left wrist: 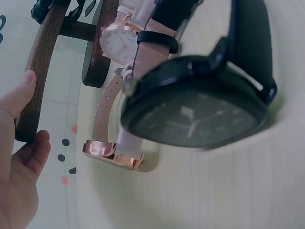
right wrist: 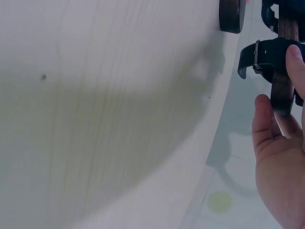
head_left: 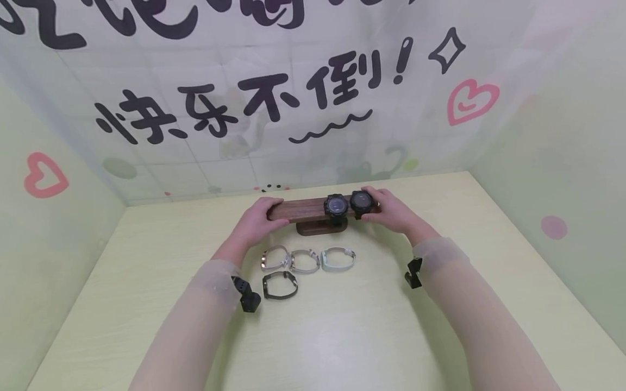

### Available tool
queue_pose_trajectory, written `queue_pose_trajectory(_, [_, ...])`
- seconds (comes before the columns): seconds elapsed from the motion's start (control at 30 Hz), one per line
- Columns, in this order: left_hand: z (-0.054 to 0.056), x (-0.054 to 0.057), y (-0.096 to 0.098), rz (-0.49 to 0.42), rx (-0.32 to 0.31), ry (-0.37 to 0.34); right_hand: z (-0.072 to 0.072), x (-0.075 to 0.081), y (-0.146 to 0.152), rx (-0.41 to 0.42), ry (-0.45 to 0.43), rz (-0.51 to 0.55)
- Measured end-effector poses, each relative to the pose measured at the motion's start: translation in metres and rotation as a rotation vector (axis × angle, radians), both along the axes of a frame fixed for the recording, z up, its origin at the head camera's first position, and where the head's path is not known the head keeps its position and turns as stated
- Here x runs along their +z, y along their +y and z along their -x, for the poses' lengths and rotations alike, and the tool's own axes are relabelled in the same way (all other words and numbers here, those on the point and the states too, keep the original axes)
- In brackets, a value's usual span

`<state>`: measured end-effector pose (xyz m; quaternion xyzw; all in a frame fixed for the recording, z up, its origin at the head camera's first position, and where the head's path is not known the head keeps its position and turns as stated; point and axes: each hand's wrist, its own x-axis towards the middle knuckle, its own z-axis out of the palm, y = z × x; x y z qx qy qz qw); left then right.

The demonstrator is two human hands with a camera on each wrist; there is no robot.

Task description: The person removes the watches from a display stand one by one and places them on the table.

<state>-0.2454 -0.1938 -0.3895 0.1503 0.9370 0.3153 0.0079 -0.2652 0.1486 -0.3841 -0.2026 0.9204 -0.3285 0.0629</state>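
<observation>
A dark wooden watch stand (head_left: pixel 303 210) is at the back of the table, its bar raised over an oval base (head_left: pixel 321 227). My left hand (head_left: pixel 256 221) grips the bar's left end, thumb on the front side and fingers behind. At the other end my right hand (head_left: pixel 390 210) grips the bar, beside the outer of two black watches. That outer watch (head_left: pixel 362 201) and the inner watch (head_left: pixel 336 205) are strapped round the bar's right half. In the left wrist view, thumb and fingers lie on either side of the bar end (left wrist: pixel 40 71).
In front of the stand lie several watches: a rose-gold one (head_left: pixel 264 260), a pale one (head_left: pixel 305 269), a light blue one (head_left: pixel 338 266) and a black one (head_left: pixel 281 296). A printed wall (head_left: pixel 220 168) rises close behind the stand.
</observation>
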Motion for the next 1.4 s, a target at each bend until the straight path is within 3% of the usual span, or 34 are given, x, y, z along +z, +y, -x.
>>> queue_pose_trajectory(0.87, [0.004, 0.005, -0.003, 0.016, -0.027, -0.017, -0.001, 0.006, 0.009, -0.043, -0.033, 0.001])
queue_pose_trajectory(1.1, [0.005, 0.005, -0.001, 0.018, -0.026, -0.034, -0.001, 0.001, 0.012, -0.070, -0.115, 0.060])
queue_pose_trajectory(1.27, [0.005, 0.006, -0.003, 0.020, -0.026, -0.034, -0.004, -0.004, 0.013, -0.050, -0.155, 0.153])
queue_pose_trajectory(1.4, [0.006, 0.005, -0.003, 0.026, -0.028, -0.037, -0.003, -0.010, 0.012, -0.086, -0.232, 0.233])
